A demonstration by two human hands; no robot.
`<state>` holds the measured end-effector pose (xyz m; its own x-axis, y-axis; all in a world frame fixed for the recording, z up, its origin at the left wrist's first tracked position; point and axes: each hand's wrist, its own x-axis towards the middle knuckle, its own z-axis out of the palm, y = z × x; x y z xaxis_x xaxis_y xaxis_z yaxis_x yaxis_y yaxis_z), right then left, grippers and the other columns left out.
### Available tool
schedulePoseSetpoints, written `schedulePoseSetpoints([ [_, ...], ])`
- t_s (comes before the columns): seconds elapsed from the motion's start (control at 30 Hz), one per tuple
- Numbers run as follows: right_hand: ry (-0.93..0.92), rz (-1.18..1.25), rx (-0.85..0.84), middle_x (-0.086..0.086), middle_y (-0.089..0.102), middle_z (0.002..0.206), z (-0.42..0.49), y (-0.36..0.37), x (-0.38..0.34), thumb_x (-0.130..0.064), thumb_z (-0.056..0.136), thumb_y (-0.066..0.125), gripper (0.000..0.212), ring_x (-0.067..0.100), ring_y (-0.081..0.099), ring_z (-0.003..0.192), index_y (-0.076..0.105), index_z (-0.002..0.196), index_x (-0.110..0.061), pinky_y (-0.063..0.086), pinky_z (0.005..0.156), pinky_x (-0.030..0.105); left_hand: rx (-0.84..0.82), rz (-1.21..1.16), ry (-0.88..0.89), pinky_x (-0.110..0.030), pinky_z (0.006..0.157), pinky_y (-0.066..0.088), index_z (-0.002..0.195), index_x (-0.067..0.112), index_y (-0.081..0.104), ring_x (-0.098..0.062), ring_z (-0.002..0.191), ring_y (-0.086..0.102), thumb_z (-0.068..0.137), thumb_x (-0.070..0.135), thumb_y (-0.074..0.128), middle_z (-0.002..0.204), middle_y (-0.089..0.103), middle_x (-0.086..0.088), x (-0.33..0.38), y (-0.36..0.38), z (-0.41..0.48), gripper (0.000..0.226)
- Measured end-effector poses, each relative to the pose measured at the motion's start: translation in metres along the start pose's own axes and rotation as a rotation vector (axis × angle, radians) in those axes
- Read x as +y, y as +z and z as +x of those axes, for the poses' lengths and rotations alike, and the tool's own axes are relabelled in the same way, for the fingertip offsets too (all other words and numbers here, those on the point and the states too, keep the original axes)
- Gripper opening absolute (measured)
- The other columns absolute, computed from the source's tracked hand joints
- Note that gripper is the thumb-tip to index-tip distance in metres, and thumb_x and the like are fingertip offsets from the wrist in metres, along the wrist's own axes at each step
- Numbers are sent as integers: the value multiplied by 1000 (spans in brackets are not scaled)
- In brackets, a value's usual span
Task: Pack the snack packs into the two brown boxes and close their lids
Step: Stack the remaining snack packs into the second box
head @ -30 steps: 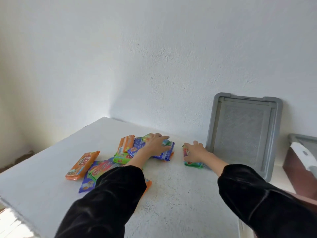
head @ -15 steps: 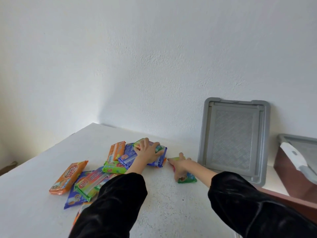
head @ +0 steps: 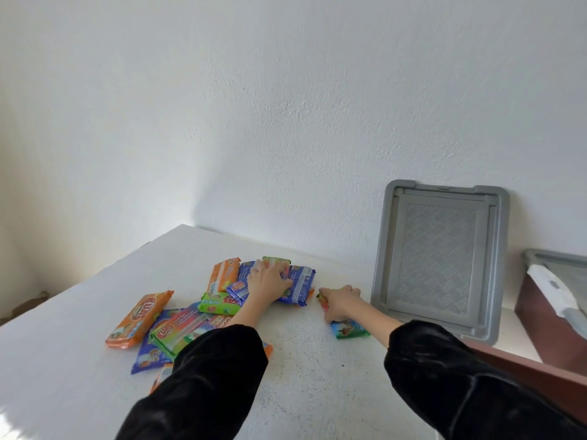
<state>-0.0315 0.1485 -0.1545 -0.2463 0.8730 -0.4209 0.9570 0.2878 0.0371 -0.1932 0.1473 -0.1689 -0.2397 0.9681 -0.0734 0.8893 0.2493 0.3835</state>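
Note:
Several snack packs in orange, blue and green lie heaped on the white table [head: 317,382], among them an orange pack [head: 139,314] at the left. My left hand [head: 268,279] lies on the far blue packs [head: 300,285], fingers curled over them. My right hand [head: 341,301] closes on a green pack [head: 349,330] lying apart to the right. One brown box [head: 552,325] stands at the right edge, a white handle on its rim. Part of a second brown box [head: 521,366] shows below it, its inside hidden.
A grey box lid [head: 440,252] leans upright against the white wall behind my right hand. Another grey lid [head: 559,265] lies behind the right brown box. The table's left edge drops to the floor.
My view has shifted a little. My left hand stays on the blue packs. My right hand has drawn the green pack toward me and closed round it.

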Motion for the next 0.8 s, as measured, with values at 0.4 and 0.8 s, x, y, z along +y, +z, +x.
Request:
schedulePoseSetpoints([
  [0.4,-99,415,246,9,47,131,-43,-46,23,-24,75,70,68,27,43,120,41,136,-29,39,99,36,-15,192,-95,-46,101,37,129,11,47,-37,128,33,88,32,58,132,46,-17,-8,-11,1,47],
  [0.8,2,318,442,11,41,129,-119,-66,108,-27,70,75,72,30,41,117,43,134,-38,40,99,39,158,-327,288,-35,89,50,125,22,59,-28,99,61,72,19,76,116,65,-13,87,-55,-74,56],
])
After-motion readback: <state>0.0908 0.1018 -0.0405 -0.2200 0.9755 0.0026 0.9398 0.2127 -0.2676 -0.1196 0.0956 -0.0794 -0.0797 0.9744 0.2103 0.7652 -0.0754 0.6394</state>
